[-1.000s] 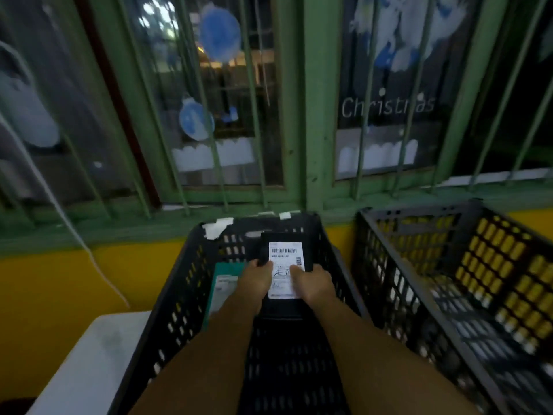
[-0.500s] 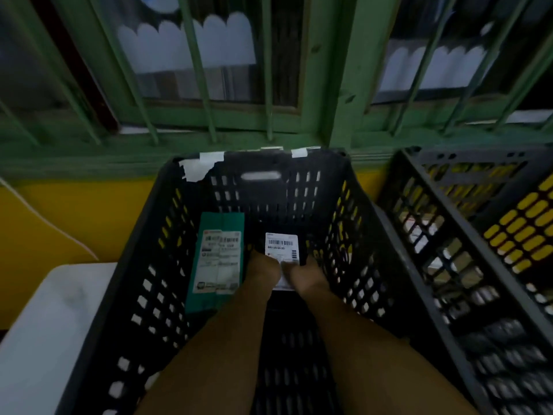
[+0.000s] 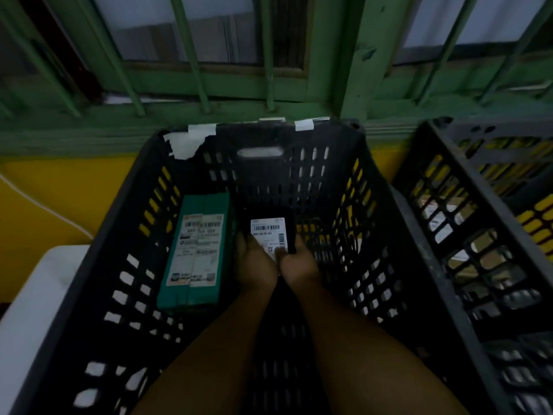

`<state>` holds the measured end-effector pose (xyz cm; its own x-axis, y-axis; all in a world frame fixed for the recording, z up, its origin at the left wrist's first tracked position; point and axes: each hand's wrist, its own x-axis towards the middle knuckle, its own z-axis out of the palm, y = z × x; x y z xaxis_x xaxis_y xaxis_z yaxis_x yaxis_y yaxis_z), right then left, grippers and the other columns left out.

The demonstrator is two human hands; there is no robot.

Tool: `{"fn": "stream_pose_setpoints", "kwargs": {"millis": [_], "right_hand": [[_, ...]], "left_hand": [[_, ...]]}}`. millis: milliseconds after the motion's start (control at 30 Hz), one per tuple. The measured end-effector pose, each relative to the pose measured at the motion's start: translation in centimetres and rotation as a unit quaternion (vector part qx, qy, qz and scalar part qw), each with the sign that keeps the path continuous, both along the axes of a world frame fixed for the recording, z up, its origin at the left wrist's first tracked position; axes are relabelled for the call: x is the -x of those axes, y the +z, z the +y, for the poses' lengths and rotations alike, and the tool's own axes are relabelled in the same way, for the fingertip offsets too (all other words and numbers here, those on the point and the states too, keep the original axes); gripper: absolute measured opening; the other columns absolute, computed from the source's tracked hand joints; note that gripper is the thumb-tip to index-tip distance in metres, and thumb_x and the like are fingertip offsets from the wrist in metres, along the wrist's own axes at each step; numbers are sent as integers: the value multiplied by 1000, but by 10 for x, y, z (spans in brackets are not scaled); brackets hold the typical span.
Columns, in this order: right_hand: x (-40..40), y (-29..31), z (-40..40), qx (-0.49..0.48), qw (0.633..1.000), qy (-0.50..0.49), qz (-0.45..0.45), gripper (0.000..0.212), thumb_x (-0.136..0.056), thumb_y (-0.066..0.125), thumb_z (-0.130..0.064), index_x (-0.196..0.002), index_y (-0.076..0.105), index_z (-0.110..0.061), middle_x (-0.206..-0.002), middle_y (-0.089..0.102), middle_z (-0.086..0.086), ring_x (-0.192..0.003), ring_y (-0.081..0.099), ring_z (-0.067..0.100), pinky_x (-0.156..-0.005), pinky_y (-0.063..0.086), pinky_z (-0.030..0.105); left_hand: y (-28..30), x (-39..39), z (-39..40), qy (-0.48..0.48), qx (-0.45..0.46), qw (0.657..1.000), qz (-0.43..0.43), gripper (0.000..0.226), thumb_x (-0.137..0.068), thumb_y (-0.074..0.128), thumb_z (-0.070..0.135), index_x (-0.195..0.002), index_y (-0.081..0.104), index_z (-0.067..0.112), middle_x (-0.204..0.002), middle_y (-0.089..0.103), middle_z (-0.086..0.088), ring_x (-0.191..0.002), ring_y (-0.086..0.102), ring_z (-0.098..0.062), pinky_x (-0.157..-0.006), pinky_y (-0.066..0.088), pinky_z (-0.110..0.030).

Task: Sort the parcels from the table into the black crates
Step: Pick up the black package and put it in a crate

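Now the small black parcel with a white barcode label (image 3: 270, 235) sits far lower than it did a second ago: then both hands held it up near the rim of the black perforated plastic crate (image 3: 368, 223), and now they have carried it down close to the crate floor. Whether its underside already touches the bottom cannot be told, since the hands and the dim light hide that edge. As a judgement, this placing step is almost finished, and letting go is what remains.

The left hand (image 3: 257, 259) grips the parcel's near left side, fingers curled under it and thumb on the label. The right hand (image 3: 296, 260) grips the near right side in the same way, its thumb pressing the label's lower edge.

Just to the left, lying flat on the crate floor and apart from the hands, is a long green cardboard box with white shipping labels (image 3: 196, 250). It looks stiff and sharp-edged; the black parcel appears softer, with rounded corners, probably a plastic mailer. The crate walls are rigid slotted mesh, with torn white tape (image 3: 191, 142) at the far rim. A second black lattice crate (image 3: 466, 235) stands just beside it on the right, pale packages showing through its openings. A white table corner (image 3: 39, 295) shows at the left.
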<state>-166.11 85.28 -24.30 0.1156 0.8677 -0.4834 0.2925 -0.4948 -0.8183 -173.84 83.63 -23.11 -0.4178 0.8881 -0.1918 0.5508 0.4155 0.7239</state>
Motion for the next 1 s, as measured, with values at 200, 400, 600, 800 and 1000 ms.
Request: {"fn": "stream_pose_setpoints", "kwargs": {"millis": [200, 400, 600, 800, 1000], "right_hand": [[12, -5, 5, 1, 998, 2, 57, 47, -96, 53, -10, -140, 42, -20, -134, 58, 8, -122, 57, 31, -108, 44, 47], [15, 17, 8, 36, 999, -10, 39, 76, -98, 53, -24, -159, 8, -20, -161, 26, 11, -142, 33, 33, -119, 27, 46], [12, 100, 4, 30, 995, 89, -18, 64, -104, 39, -46, -150, 30, -4, -151, 39, 17, -131, 45, 35, -97, 41, 31], [-48, 212, -51, -78, 991, 100, 35, 57, -106, 33, -44, -136, 51, 0, -135, 54, 24, -120, 53, 37, -100, 41, 38], [-152, 273, -143, -239, 968, -47, 53, 59, -94, 51, -59, -108, 68, -5, -114, 67, 19, -107, 62, 35, -101, 47, 53]], "left_hand": [[16, 10, -20, -174, 72, 972, 143, 47, -105, 39, 22, -148, 37, 3, -158, 27, -16, -145, 24, -32, -120, 18, -40], [56, 13, -35, -208, 116, 970, 53, 40, -104, 42, 14, -143, 45, 6, -149, 44, -12, -135, 43, -26, -113, 28, -26], [127, 18, -56, -88, 53, 995, 3, 33, -98, 50, 18, -128, 61, 14, -127, 64, -11, -110, 60, -26, -84, 45, -26], [216, 0, -87, -22, -59, 992, -112, 29, -101, 51, 26, -124, 63, 12, -118, 62, -5, -90, 58, -17, -80, 40, -24], [266, -95, -127, -104, -139, 960, -221, 40, -97, 56, 36, -133, 58, 18, -123, 64, -2, -109, 60, -21, -102, 47, -37]]}}
